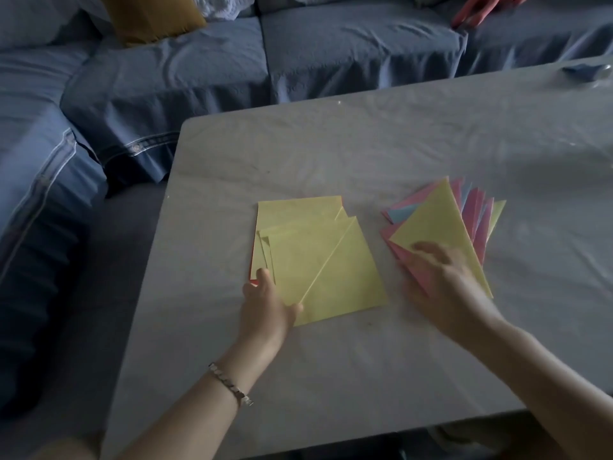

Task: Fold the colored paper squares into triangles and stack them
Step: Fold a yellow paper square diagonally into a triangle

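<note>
Now, my right hand [441,280] is lying flat, fingers apart, on the yellow triangle [438,220] topping the fanned triangle stack [479,210] at 3 o'clock, likely seating it so the pile is holding. My left hand [265,303] is covering the 7 o'clock corner of the creased yellow square [325,270] atop the unfolded pile [298,210], mid-table [331,376], probably readying the next fold. Pinching or pressing, I cannot tell.

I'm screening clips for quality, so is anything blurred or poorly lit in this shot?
Head view: dim, bluish light overall; the right hand is motion-blurred over the triangle stack; the left hand and yellow squares look fairly sharp; the edges of the table bow from wide-angle distortion.
</note>
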`<state>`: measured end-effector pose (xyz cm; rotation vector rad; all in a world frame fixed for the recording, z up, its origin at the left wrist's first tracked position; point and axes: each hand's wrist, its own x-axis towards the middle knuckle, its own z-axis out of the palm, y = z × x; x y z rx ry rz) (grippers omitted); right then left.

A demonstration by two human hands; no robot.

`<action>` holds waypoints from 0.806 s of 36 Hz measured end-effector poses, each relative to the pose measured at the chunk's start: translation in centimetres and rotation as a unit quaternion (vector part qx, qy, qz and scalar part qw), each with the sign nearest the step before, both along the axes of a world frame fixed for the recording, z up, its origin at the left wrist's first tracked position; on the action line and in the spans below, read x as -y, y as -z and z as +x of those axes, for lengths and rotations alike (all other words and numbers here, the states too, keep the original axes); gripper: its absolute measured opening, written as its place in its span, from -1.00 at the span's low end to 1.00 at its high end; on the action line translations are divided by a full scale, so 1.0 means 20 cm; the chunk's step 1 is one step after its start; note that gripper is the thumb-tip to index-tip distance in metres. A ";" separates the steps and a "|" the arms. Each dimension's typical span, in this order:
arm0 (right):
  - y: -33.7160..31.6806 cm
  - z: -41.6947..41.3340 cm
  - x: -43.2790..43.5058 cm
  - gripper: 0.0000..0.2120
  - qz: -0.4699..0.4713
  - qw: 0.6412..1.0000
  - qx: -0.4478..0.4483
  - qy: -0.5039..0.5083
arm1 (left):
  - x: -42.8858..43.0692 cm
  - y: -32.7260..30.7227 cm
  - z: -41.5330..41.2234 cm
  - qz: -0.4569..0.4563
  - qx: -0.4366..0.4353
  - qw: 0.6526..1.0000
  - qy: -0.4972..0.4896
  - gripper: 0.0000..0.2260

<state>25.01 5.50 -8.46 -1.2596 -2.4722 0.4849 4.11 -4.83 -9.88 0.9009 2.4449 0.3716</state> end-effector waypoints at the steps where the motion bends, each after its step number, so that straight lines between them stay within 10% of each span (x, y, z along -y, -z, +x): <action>1: 0.02 -0.04 0.03 -0.73 -0.019 0.999 0.007 -0.050 | 0.00 0.00 0.01 0.003 0.002 1.000 0.001 -0.47; 15: 0.16 -0.31 0.14 -0.49 -0.044 0.964 0.159 -0.206 | 0.00 0.01 -0.01 0.093 0.127 0.980 -0.119 -0.59; 22: 0.16 -0.31 0.13 -0.56 -0.047 0.967 0.155 -0.197 | 0.00 0.00 -0.08 0.167 0.335 0.897 -0.233 -0.92; 29: 0.16 -0.30 0.15 -0.61 -0.062 0.970 0.136 -0.193 | 0.01 0.02 -0.11 0.163 0.283 0.920 -0.218 -0.73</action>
